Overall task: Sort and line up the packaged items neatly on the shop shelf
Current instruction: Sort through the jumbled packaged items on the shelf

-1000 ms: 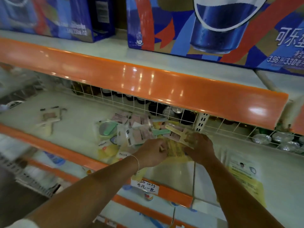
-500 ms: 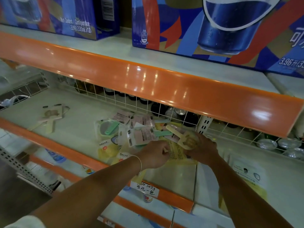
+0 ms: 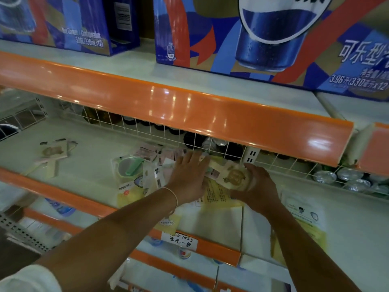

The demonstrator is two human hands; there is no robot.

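A loose pile of small flat packets lies in the middle of the white shelf. My left hand lies flat on the pile with fingers stretched toward the wire back grid. My right hand grips a pale packet with a brown round print, held just right of the pile. A clear packet with a green piece sits at the pile's left. Yellow packets lie under both hands. Two similar pale packets lie apart at the far left.
A white wire grid closes the shelf's back, with cans and bottles behind it. The orange edge of the upper shelf overhangs, carrying blue cola cartons. A handwritten price tag hangs on the front rail. A mask packet lies right.
My left hand has opened and reached forward over the pile toward the grid. My right hand keeps the printed packet and has lowered it slightly. The camera has moved closer.
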